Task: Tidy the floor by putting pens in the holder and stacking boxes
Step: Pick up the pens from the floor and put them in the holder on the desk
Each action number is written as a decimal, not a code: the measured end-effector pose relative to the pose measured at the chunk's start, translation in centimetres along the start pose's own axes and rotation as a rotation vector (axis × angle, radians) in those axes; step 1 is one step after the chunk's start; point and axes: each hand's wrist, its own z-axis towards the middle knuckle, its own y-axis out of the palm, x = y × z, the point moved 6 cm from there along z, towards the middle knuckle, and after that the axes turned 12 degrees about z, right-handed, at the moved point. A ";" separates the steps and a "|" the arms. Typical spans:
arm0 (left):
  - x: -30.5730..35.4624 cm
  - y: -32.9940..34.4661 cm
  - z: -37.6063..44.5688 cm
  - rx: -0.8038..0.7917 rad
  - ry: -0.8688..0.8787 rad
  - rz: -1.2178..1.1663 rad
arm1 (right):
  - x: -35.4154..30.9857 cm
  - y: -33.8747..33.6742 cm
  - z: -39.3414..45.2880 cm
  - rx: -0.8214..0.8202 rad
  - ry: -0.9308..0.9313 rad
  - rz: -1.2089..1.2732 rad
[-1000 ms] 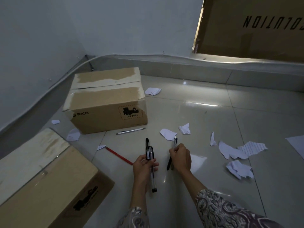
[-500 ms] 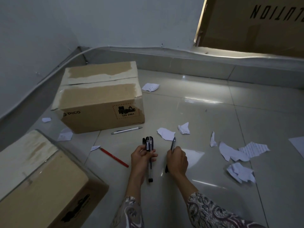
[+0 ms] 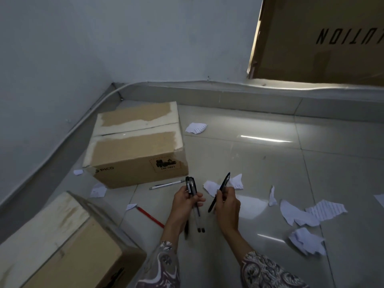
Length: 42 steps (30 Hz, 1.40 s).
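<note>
Left hand [image 3: 185, 201] grips pens [image 3: 192, 187] (two); right hand [image 3: 226, 204] pinches black pen [image 3: 221, 189].

Brown cardboard boxes [image 3: 135, 146], black pens [image 3: 192, 186], red pencil [image 3: 150, 216], white paper scraps [image 3: 299, 216], paisley-patterned sleeves [image 3: 268, 272].

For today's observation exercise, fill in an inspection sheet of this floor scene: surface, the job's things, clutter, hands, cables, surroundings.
Surface: glossy tiled floor, light streaks reflected in it.
Job's things: silver pen and red pencil lying on the floor; PICO box closed, near box at lower left, apart, unstacked; no holder seen.
Clutter: torn paper scraps scattered, mostly right.
Hands: left hand grips a bundle of pens; right hand holds one black pen, both clear of the floor.
Cables: a cable runs along the wall base.
Surroundings: pale wall, large carton at upper right.
</note>
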 end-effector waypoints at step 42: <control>76.0 15.6 -38.2 -0.411 0.672 0.329 | -68.7 -54.7 -6.5 0.462 -0.165 0.285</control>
